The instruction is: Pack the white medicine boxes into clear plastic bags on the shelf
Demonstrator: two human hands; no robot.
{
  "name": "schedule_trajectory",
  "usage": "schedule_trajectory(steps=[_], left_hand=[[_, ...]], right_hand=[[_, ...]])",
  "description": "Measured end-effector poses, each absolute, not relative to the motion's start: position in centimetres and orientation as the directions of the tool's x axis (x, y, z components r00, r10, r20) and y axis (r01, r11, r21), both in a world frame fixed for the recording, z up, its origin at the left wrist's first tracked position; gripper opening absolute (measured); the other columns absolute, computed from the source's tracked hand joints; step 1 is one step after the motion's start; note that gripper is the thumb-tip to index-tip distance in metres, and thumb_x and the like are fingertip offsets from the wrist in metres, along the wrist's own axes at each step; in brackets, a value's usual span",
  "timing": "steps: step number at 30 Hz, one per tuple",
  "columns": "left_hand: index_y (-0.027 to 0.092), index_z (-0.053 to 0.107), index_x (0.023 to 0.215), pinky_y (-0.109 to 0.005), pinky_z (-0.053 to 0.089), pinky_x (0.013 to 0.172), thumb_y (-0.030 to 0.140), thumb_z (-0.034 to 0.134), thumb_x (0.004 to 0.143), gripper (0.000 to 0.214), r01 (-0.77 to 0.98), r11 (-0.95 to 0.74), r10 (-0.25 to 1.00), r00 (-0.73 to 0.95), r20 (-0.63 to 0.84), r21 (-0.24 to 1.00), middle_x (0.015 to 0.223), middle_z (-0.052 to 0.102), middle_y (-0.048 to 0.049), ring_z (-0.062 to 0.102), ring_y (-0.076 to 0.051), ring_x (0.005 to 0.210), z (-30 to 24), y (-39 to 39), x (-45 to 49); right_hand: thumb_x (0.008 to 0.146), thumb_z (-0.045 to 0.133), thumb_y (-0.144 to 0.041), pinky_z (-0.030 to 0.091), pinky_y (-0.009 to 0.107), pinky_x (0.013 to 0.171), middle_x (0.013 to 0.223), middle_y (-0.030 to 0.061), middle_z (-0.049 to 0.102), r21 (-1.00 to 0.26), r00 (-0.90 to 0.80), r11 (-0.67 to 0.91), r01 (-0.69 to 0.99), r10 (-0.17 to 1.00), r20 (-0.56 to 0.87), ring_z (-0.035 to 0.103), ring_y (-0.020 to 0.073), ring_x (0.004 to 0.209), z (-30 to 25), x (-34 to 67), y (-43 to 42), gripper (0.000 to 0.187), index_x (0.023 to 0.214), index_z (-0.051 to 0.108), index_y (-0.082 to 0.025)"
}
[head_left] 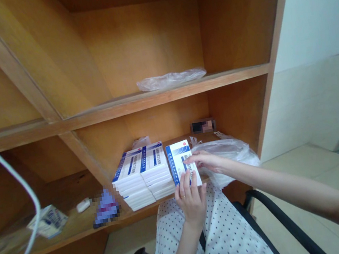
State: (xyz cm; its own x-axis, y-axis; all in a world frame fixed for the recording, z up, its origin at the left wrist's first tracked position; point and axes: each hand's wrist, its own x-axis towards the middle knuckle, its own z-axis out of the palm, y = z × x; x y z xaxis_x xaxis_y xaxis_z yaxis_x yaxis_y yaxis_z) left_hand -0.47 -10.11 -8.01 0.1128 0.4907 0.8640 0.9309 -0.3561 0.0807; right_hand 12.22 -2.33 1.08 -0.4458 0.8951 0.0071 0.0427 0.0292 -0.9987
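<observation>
My two hands hold a white and blue medicine box (pixel 181 163) upright just in front of the wooden shelf (pixel 76 232). My left hand (pixel 192 200) grips its lower edge from below, and a ring shows on one finger. My right hand (pixel 202 160) comes in from the right, with its fingers laid across the box's face. Directly left of the box stand two stacks of similar white and blue boxes (pixel 141 176). A crumpled clear plastic bag (pixel 225 154) lies just behind my right hand.
Above is a wooden shelf board (pixel 165 97) bearing a flattened plastic bag (pixel 171 79). A blurred item (pixel 105 206) and a small carton (pixel 47 221) lie to the left. A white cable (pixel 14 181) crosses the left side. Black chair arms (pixel 284 220) flank my polka-dot lap (pixel 219 239).
</observation>
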Motion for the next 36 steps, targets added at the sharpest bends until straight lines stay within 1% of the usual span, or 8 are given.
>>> schedule_trajectory(steps=[5,8,11,15,20,24,30,36], left_hand=[[0.018,0.029,0.137,-0.045,0.034,0.102,0.025,0.05,0.086,0.055,0.793,-0.581,0.224,-0.062,0.973,0.184,0.138,0.034,-0.0177,0.036,-0.028,0.129,-5.3,-9.7,0.2],[0.019,0.031,0.131,-0.046,0.034,0.103,0.018,0.046,0.088,0.046,0.731,-0.622,0.265,-0.139,0.954,0.279,0.134,0.035,-0.0164,0.037,-0.025,0.128,-3.1,-8.1,0.8],[0.018,0.04,0.122,-0.045,0.033,0.105,0.018,0.044,0.088,0.035,0.724,-0.552,0.534,-0.075,0.842,0.414,0.131,0.04,-0.0154,0.037,-0.025,0.128,-1.3,-5.6,1.6],[0.01,0.033,0.127,-0.047,0.033,0.104,0.018,0.058,0.077,0.056,0.77,-0.39,0.774,-0.023,0.632,0.506,0.133,0.039,-0.0214,0.036,-0.03,0.129,-1.1,-2.0,2.5],[0.006,0.029,0.13,-0.036,0.047,0.085,0.014,0.055,0.077,0.06,0.794,-0.126,0.965,-0.041,0.259,0.595,0.115,0.058,-0.0243,0.058,-0.029,0.109,-2.7,0.9,2.7],[0.008,0.041,0.121,-0.031,0.048,0.077,0.013,0.044,0.084,0.038,0.775,-0.03,0.965,-0.143,0.222,0.631,0.101,0.066,-0.02,0.065,-0.025,0.096,-2.5,1.1,2.4],[0.013,0.047,0.103,-0.029,0.046,0.077,0.012,0.039,0.087,0.018,0.671,-0.104,0.892,-0.264,0.367,0.734,0.092,0.066,-0.0131,0.065,-0.02,0.087,-0.6,-0.1,1.8],[0.017,0.047,0.091,-0.027,0.044,0.077,0.01,0.04,0.086,0.012,0.718,-0.224,0.851,-0.186,0.492,0.659,0.092,0.06,-0.0073,0.06,-0.017,0.086,0.7,-1.5,1.9]], right_hand=[[0.075,0.062,-0.038,0.044,0.039,0.09,0.113,0.0098,0.062,-0.955,-0.407,-0.067,-0.287,0.911,0.059,0.056,0.0244,0.107,4.1,14.2,-2.4,0.035,0.103,0.059,-0.018],[0.078,0.056,-0.042,0.045,0.039,0.092,0.127,0.0088,0.056,-0.941,-0.315,0.017,-0.339,0.94,0.13,0.053,0.0242,0.114,6.3,16.5,-1.5,0.04,0.111,0.054,-0.02],[0.076,0.058,-0.046,0.046,0.037,0.091,0.128,0.0099,0.055,-0.958,-0.189,0.182,-0.224,0.956,0.226,0.054,0.0251,0.114,7.3,19.1,-0.1,0.045,0.112,0.053,-0.019],[0.065,0.071,-0.042,0.048,0.036,0.087,0.12,0.0108,0.06,-0.929,-0.048,0.37,0.009,0.928,0.369,0.059,0.0243,0.104,6.5,21.6,1.5,0.057,0.113,0.049,-0.02],[0.059,0.076,-0.04,0.049,0.037,0.084,0.111,0.0119,0.062,-0.858,-0.164,0.409,0.31,0.912,0.375,0.06,0.0244,0.097,5.0,22.9,1.4,0.064,0.113,0.051,-0.016],[0.055,0.077,-0.042,0.046,0.04,0.088,0.112,0.0119,0.059,-0.776,-0.352,0.454,0.437,0.881,0.317,0.058,0.0265,0.1,4.4,23.4,0.6,0.068,0.112,0.054,-0.014],[0.05,0.078,-0.045,0.04,0.044,0.092,0.113,0.0114,0.055,-0.436,-0.548,0.587,0.681,0.805,0.228,0.049,0.029,0.103,3.7,24.1,0.1,0.075,0.116,0.055,-0.016],[0.053,0.075,-0.046,0.041,0.041,0.087,0.11,0.0095,0.056,-0.354,-0.632,0.611,0.708,0.772,0.068,0.049,0.0286,0.101,3.9,24.0,0.2,0.076,0.121,0.054,-0.018]])
